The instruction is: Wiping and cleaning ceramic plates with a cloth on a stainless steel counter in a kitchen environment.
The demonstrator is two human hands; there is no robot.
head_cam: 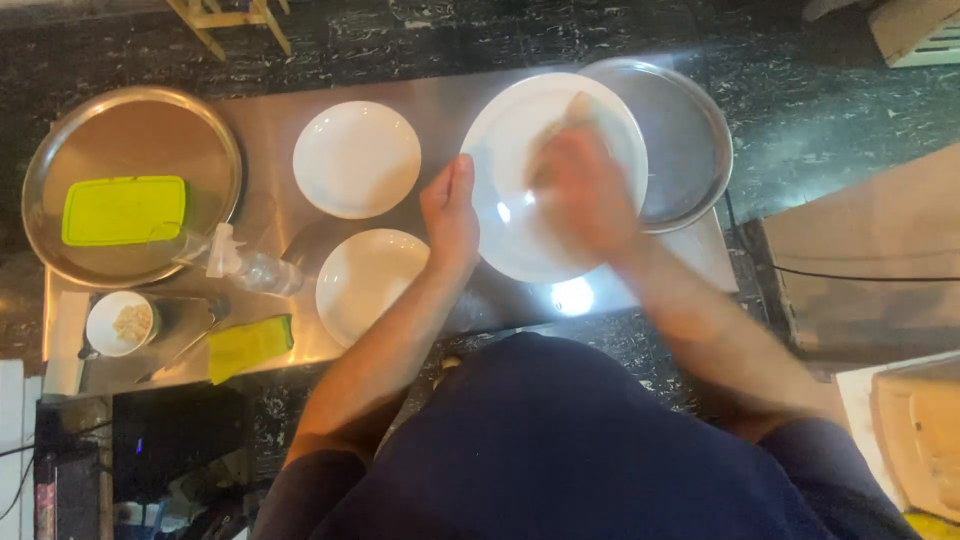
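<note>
Head view: looking straight down at a person's two bare forearms over a small steel desk (270,120) set on a dark marbled floor.
Large plate: a wide white plate (520,235) lies on the right part of the desk, its far edge overlapping a round steel tray (690,140).
Left hand: the left hand (452,212) rests against the near-left rim of the large plate, fingers straight and together, steadying it rather than closed around it.
Right hand: the right hand (585,190) is over the middle of the large plate and blurred by motion; it seems closed on a pale cloth or sponge (575,108), though the blur makes this hard to confirm.
Small plates: two empty white plates sit left of the large one, one at the far side (357,158) and one nearer (368,285), close to the left forearm.
Left tray: a second round steel tray (130,120) at the desk's left end carries a bright green rectangular lid (123,209).
Other items: a clear spray bottle (245,265) lies on its side beside that tray; near the front edge are a yellow-green cloth (250,345) and a small white bowl (120,323) with something pale inside.
</note>
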